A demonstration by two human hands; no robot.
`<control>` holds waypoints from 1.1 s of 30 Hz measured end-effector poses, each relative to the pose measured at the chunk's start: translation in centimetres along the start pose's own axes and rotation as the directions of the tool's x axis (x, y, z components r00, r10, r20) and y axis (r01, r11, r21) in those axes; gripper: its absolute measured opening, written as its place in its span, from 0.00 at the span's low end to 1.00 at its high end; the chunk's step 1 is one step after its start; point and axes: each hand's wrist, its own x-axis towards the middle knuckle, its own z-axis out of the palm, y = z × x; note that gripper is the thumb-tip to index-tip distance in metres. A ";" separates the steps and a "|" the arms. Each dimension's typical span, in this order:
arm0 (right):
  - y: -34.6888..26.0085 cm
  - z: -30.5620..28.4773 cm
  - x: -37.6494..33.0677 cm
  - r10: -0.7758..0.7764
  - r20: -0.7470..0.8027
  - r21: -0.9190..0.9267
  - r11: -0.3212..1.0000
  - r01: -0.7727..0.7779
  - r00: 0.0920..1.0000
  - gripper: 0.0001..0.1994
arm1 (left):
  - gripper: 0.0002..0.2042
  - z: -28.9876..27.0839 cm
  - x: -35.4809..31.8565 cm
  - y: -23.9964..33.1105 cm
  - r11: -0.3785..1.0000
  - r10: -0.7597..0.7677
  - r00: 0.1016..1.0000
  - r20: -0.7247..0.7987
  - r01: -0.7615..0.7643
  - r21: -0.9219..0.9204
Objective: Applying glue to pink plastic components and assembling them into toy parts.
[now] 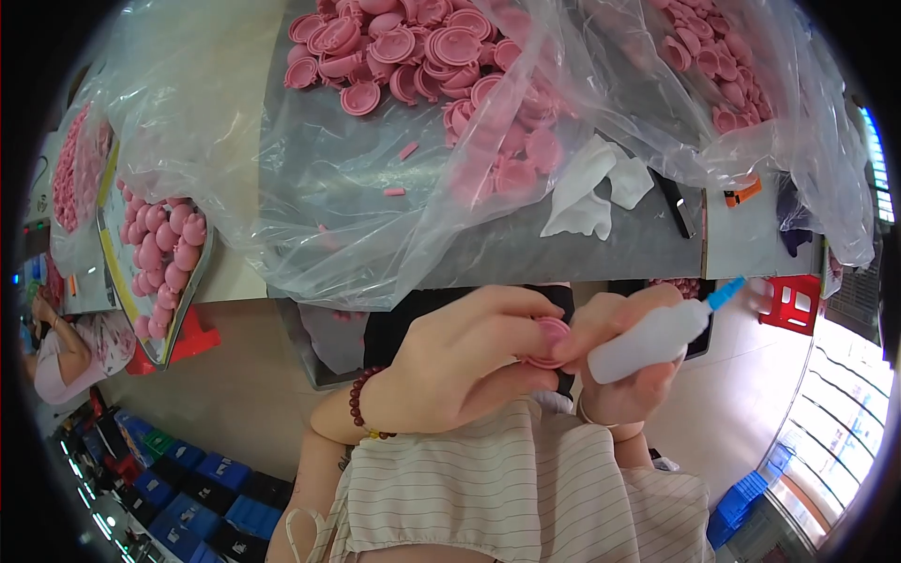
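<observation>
A round pink rubber cap (pixel 546 340) is pinched between the fingers of the left hand (pixel 460 361), close above the lap. A white squeeze bottle (pixel 648 342) with a blue nozzle is gripped in the right hand (pixel 619 361) (thumb touching the cap). More pink caps (pixel 413 52) are heaped on clear plastic sheeting (pixel 328 188) across the grey table (pixel 526 253).
</observation>
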 end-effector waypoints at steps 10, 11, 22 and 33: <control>1.4 -1.0 -0.2 -0.091 -0.094 0.034 0.995 0.095 0.991 0.25 | 0.23 0.4 -1.9 -1.3 0.641 -0.273 0.962 -0.003 0.179 -0.746; 1.6 -1.5 0.0 -0.184 -0.141 0.070 0.978 0.195 0.973 0.26 | 0.23 0.5 -1.7 -1.1 0.639 -0.272 0.962 -0.004 0.178 -0.749; 0.6 -2.2 1.7 -0.644 0.192 -0.214 0.709 0.672 0.740 0.28 | 0.23 0.9 -1.1 -0.6 0.571 -0.367 0.924 -0.107 0.133 -0.810; 0.6 -1.4 0.4 -0.649 0.163 -0.416 0.638 0.648 0.743 0.26 | 0.22 0.7 -1.2 -0.5 0.558 -0.406 0.909 -0.096 0.163 -0.813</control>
